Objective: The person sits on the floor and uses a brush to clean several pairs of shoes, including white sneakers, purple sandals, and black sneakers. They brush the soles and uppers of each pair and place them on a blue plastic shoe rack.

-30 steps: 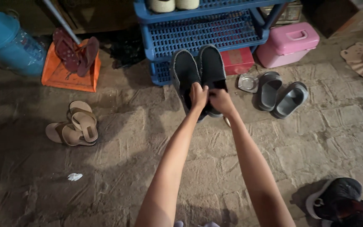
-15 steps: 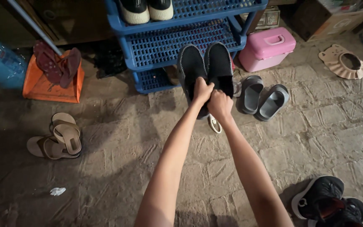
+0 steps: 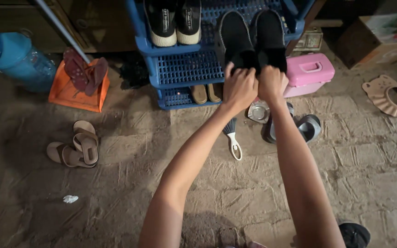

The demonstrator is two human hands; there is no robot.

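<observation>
Black slip-on shoes [image 3: 253,39], 2 of them side by side, rest with their toes on the upper shelf of the blue plastic rack [image 3: 184,69], their heels hanging out toward the person. The left hand [image 3: 239,87] wraps its fingers around the heel of the left shoe, and the right hand [image 3: 272,82] grips the heel of the right shoe in the same way; both hands touch each other. On the same shelf, just beside the held pair, stands another dark pair with pale soles [image 3: 173,20]. Tan sandals [image 3: 206,93] sit on the lowest shelf. A pink case [image 3: 309,71] lies just right of the rack, grey slides [image 3: 306,127] and a small white-handled brush [image 3: 233,140] lie on the floor under the arms. Further left are beige sandals [image 3: 75,146], an orange box [image 3: 72,92] and a blue water jug [image 3: 17,57].
</observation>
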